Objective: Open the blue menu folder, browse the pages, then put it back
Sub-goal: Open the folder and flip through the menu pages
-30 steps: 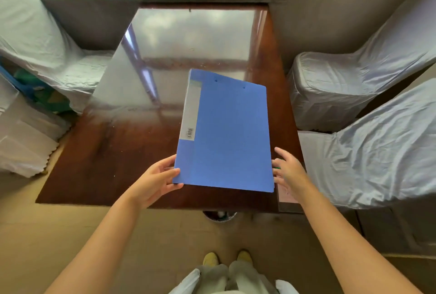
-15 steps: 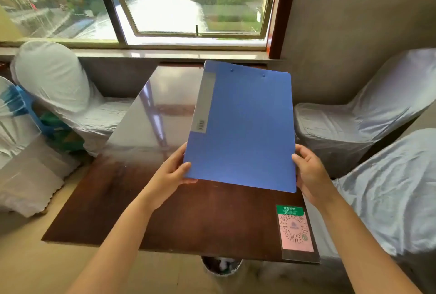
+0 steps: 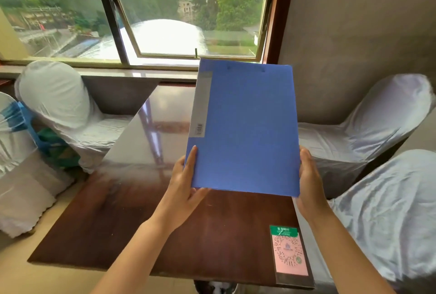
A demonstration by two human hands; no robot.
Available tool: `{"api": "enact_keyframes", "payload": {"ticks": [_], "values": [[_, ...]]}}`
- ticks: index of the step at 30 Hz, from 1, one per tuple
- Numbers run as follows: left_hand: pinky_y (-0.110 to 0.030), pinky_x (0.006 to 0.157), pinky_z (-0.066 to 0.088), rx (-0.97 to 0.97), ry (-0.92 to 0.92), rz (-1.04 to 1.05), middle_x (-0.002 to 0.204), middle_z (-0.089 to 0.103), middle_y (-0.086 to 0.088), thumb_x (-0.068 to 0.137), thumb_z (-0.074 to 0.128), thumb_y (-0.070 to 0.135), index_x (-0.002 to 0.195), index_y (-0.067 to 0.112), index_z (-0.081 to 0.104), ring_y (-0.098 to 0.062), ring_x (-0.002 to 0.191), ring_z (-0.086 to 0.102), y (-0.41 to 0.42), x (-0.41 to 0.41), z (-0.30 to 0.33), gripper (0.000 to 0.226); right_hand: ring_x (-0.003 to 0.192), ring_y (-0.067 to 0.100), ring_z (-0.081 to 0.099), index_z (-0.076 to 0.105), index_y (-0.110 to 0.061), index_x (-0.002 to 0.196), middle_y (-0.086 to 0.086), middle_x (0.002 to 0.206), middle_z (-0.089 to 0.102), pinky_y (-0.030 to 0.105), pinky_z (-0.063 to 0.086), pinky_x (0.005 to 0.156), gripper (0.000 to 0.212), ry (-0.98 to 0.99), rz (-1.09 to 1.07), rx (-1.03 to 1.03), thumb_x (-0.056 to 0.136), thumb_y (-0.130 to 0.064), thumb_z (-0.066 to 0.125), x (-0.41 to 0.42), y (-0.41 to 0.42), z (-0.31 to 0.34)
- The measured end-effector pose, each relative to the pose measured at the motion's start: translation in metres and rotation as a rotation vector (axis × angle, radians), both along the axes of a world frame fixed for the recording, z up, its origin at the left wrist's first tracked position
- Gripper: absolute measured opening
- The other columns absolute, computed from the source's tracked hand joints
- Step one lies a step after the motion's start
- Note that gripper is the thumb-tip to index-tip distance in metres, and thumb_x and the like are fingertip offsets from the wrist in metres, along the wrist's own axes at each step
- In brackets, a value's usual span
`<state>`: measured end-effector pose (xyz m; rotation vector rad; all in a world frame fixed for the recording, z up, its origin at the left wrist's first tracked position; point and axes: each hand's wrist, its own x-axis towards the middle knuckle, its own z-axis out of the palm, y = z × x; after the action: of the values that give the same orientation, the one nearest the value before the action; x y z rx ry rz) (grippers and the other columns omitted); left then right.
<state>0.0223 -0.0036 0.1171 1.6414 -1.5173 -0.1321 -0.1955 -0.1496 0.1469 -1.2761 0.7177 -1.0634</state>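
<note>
Now your hands, left and right, have lifted the closed folder off the bench, gripping its lower edges; open it next.

You face a dark, glossy wooden bench that reflects daylight from the far window, where trees and buildings show outside. White-covered chairs stand on both sides: one on the left, two on the right. A grey wall rises on the far right.

Matt plastic folder; glossy wooden table.
</note>
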Motion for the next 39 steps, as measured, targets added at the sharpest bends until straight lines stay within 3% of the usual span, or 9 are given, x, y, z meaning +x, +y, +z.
{"api": "enact_keyframes", "payload": {"ticks": [3,6,12,15,19,24,29,34,39], "values": [[-0.016,0.11,0.025,-0.059,0.109,-0.006,0.145,0.024,0.007,0.088,0.054,0.026,0.148,0.022,0.001,0.002,0.134,0.025,-0.003,-0.006,-0.002,0.08,0.1,0.017,0.066,0.052,-0.021,0.123,0.0,0.112,0.068,0.027,0.057,0.073,0.051,-0.03,0.033,0.009,0.097,-0.048,0.017,-0.003,0.001,-0.006],[-0.026,0.111,0.029,-0.087,0.377,-0.055,0.15,0.026,0.01,0.086,0.044,0.059,0.147,0.025,0.008,-0.006,0.138,0.028,-0.004,-0.011,0.006,0.078,0.092,0.011,0.063,0.053,-0.032,0.118,0.0,0.122,0.06,0.014,0.056,0.062,0.027,0.01,-0.032,0.105,0.098,-0.034,0.035,-0.007,-0.004,-0.012],[-0.043,0.109,0.035,-0.077,0.956,-0.114,0.141,0.05,-0.005,0.064,0.052,0.08,0.138,0.024,0.037,-0.02,0.131,0.045,-0.006,-0.021,0.015,0.093,0.105,0.021,0.058,0.036,-0.027,0.127,0.004,0.119,0.055,0.026,0.057,0.069,0.052,0.2,-0.082,-0.052,0.085,-0.015,0.063,-0.012,-0.003,-0.014],[-0.047,0.09,0.051,-0.123,1.145,-0.154,0.116,0.067,-0.003,0.061,0.063,0.074,0.131,0.022,0.047,-0.022,0.11,0.063,-0.003,-0.01,0.021,0.089,0.102,0.017,0.06,0.036,-0.029,0.126,-0.003,0.113,0.057,0.032,0.059,0.077,0.05,0.148,-0.098,-0.086,0.087,-0.01,0.059,-0.017,-0.006,-0.013],[-0.069,0.097,0.034,0.054,1.046,0.077,0.08,0.075,-0.007,0.091,0.057,0.026,0.119,0.006,0.052,-0.024,0.076,0.074,-0.002,0.007,0.019,0.035,0.097,0.014,0.061,0.04,-0.042,0.116,-0.009,0.109,0.057,0.021,0.059,0.066,0.047,0.09,-0.107,-0.121,0.086,-0.01,0.058,-0.021,-0.01,-0.004],[-0.038,0.069,0.061,-0.06,1.312,0.002,0.095,0.074,-0.006,0.089,0.051,0.0,0.12,0.007,0.05,-0.019,0.08,0.074,0.009,0.009,0.013,0.032,0.097,0.022,0.068,0.043,-0.037,0.124,0.003,0.108,0.069,0.033,0.061,0.065,0.051,0.014,0.187,0.067,0.083,-0.009,0.055,-0.033,-0.023,0.005],[-0.028,0.058,0.06,-0.14,1.464,0.05,0.113,0.057,-0.012,0.089,0.05,-0.005,0.111,0.014,0.054,-0.02,0.084,0.073,0.013,0.003,0.005,0.029,0.098,0.021,0.069,0.045,-0.034,0.126,-0.001,0.106,0.073,0.032,0.06,0.064,0.055,0.066,0.312,0.082,0.078,-0.01,0.056,-0.044,-0.033,0.009],[-0.028,0.067,0.06,-0.167,1.429,-0.161,0.082,0.074,-0.007,0.069,0.077,0.008,0.089,0.006,0.071,-0.018,0.077,0.073,0.019,0.009,0.017,0.021,0.098,0.015,0.068,0.053,-0.037,0.113,-0.008,0.102,0.074,0.026,0.059,0.063,0.039,0.056,0.189,0.007,0.081,-0.017,0.056,-0.038,-0.03,0.009],[-0.03,0.068,0.06,-0.235,1.434,-0.185,0.066,0.073,-0.002,0.078,0.055,-0.003,0.102,0.013,0.061,-0.014,0.066,0.072,0.016,0.007,0.016,0.03,0.1,0.017,0.067,0.046,-0.025,0.128,0.004,0.116,0.066,0.028,0.06,0.064,0.042,0.097,0.122,-0.013,0.089,-0.008,0.05,-0.036,-0.024,0.003]]}}
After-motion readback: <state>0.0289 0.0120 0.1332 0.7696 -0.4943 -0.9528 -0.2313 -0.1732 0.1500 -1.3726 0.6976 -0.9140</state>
